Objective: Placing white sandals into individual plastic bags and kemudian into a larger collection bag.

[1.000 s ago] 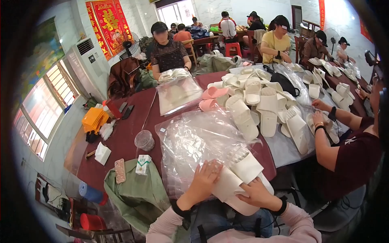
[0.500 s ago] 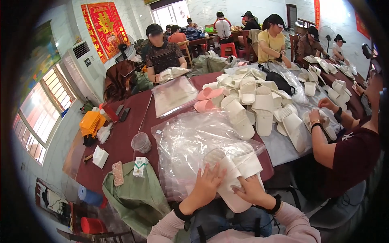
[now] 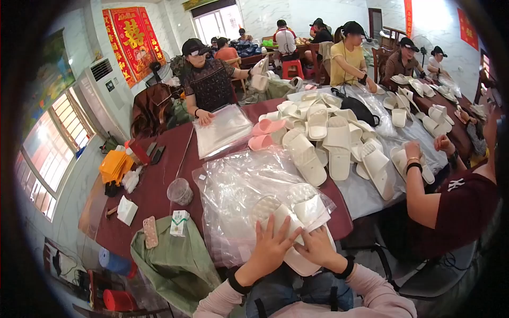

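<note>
Resting with its fingers fanned out, the left hand (image 3: 271,246) lay over the left one of a pair of white slide slippers (image 3: 310,211), while the right hand (image 3: 323,249) bent its fingers against the other, whether pinching it or not could not be told. The pair sat at the near edge of the dark red tabletop (image 3: 156,188), its far ends on or inside clear plastic bags (image 3: 233,177), which one being unclear. Beyond the bags, pink slippers (image 3: 268,127) lay beside heaped white slippers (image 3: 338,140).

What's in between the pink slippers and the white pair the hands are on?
A shiny spread of clear plastic lies between the pink slippers and the white pair; the head view shows it.
</note>
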Tool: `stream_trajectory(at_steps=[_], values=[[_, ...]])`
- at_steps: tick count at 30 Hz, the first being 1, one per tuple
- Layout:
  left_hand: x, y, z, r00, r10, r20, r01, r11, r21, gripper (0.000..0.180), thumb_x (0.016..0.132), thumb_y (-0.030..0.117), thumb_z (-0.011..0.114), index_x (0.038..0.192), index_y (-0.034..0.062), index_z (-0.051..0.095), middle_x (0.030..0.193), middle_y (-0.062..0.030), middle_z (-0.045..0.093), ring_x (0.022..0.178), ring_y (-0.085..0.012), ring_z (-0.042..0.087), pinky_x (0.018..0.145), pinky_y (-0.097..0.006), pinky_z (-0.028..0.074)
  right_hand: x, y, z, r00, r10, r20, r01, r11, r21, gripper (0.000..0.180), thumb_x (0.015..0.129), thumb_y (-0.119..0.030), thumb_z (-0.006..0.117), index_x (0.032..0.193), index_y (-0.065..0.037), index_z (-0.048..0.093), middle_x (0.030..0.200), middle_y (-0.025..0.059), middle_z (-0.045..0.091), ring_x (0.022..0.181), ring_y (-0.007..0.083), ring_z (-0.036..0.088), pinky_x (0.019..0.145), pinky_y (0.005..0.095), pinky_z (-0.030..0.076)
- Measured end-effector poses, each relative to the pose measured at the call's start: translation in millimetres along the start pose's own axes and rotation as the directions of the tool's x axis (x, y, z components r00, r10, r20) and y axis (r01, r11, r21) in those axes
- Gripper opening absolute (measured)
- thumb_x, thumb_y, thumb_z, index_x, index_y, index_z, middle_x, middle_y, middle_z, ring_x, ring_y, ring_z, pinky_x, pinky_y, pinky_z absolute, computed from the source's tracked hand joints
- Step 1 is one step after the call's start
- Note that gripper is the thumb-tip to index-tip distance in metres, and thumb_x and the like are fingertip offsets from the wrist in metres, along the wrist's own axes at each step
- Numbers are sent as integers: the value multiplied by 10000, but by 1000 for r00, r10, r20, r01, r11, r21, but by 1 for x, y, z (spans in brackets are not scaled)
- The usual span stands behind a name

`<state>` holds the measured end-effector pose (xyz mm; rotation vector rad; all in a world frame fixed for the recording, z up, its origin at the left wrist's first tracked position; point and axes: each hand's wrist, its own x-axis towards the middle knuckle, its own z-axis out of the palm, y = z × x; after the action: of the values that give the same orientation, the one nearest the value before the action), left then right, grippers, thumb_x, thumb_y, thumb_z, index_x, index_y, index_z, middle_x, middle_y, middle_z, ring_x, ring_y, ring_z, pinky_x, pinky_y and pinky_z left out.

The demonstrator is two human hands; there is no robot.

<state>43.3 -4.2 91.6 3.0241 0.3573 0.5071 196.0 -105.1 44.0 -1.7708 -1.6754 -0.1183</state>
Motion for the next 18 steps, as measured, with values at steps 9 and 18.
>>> stream_trajectory(at_steps=[9, 18], values=[[-4, 4, 9, 998, -10, -66, 5, 998, -70, 466, 855, 150, 513, 1308, 252, 475, 1446, -67, 306, 1317, -461, 186, 1016, -651, 60, 1, -7, 12, 998, 29, 59, -29, 1000, 0, 379, 706, -250, 658, 971, 12, 587, 902, 173, 589, 922, 355, 535, 840, 465, 365], [-8, 10, 18, 998, -22, -57, 19, 998, -53, 498, 828, 106, 512, 1307, 233, 478, 1441, -77, 323, 1317, -449, 209, 1026, -626, 57, 1, -8, 27, 990, 138, -10, -136, 986, 91, 288, 689, -189, 649, 884, 15, 589, 773, 174, 568, 755, 363, 537, 681, 456, 368]])
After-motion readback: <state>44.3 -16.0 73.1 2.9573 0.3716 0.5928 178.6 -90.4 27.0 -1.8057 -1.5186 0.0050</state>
